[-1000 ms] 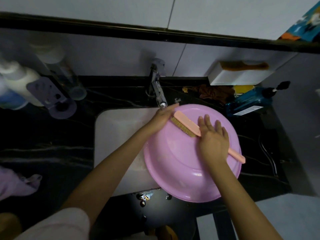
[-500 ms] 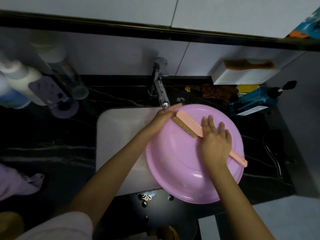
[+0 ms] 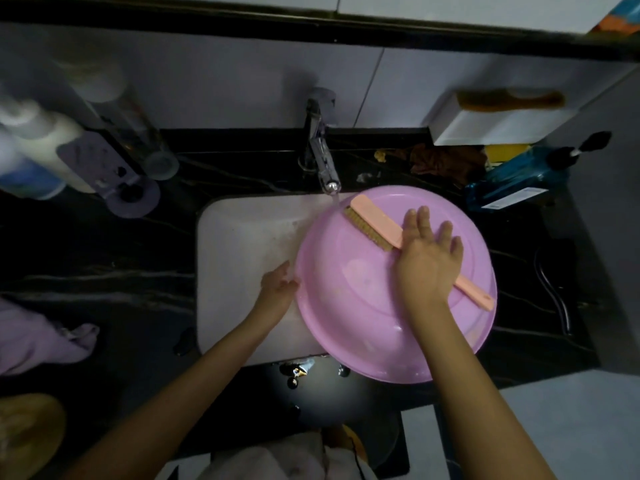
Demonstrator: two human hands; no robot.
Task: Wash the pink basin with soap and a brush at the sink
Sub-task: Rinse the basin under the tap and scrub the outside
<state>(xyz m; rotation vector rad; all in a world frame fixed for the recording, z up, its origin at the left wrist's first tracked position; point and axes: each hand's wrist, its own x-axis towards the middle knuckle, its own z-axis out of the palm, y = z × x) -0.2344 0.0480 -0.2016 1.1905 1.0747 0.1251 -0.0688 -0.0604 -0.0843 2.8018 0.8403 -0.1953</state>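
Observation:
The pink basin (image 3: 349, 306) sits tilted over the right half of the white sink (image 3: 242, 237). A pink brush (image 3: 372, 221) with tan bristles lies across the basin's upper part, its handle reaching the right rim. My right hand (image 3: 427, 258) presses flat on the brush handle, fingers straight and spread. My left hand (image 3: 277, 291) holds the basin's left rim over the sink. Water runs from the chrome tap (image 3: 322, 157) onto the basin's top edge beside the brush head.
A blue pump bottle (image 3: 516, 174) lies on the black counter at the right, near a brown cloth (image 3: 440, 161) and a white shelf box (image 3: 502, 123). White bottles (image 3: 38, 147) and a purple holder (image 3: 114, 174) stand at the left. A lilac cloth (image 3: 38, 337) lies at the left edge.
My left hand has left the tap and the basin's top edge and dropped to the basin's left rim. The right hand and the brush stay in place. Water now runs.

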